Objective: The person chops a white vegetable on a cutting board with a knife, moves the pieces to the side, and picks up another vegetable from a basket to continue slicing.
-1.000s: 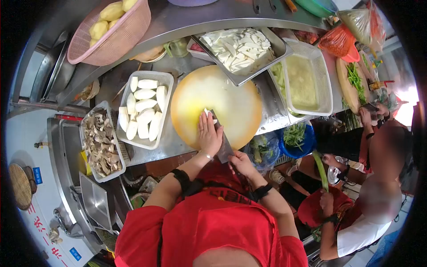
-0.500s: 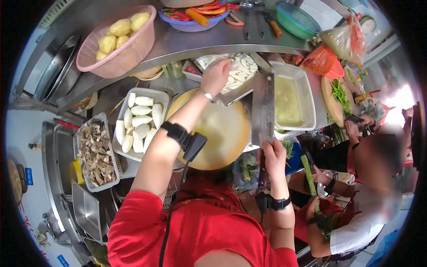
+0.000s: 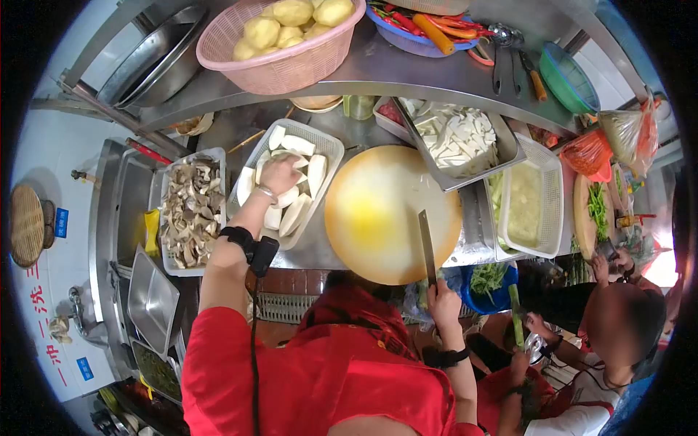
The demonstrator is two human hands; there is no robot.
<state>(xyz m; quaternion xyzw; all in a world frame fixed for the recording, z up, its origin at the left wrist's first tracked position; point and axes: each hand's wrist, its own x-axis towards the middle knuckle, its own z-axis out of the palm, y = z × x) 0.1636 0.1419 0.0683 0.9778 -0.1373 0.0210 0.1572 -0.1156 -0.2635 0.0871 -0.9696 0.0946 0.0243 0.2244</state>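
My left hand [image 3: 281, 179] is down in a white plastic basket [image 3: 331, 156] of thick white vegetable stems [image 3: 296, 216]. Its fingers curl on one stem, though the fingertips are partly hidden. In my right hand [image 3: 442, 304] is the handle of a cleaver [image 3: 427, 243], its blade lying over the right side of the round cutting board [image 3: 356, 254]. No pieces show on the board's wet, yellowish surface. Just behind the board, a metal tray [image 3: 511, 151] holds many white slices [image 3: 458, 138].
Left stands a basket of torn mushrooms [image 3: 193, 207]. A nested white basket [image 3: 550, 218] is at right. Overhead, the shelf [image 3: 407, 83] bears potatoes [image 3: 291, 25] and peppers [image 3: 451, 29]. At far right a co-worker [image 3: 582, 378] holds a long green stalk [image 3: 516, 316].
My left hand has gone from the tray of slices to the basket of stems. The cleaver has moved from beside the tray to over the board. The whole view has shifted.
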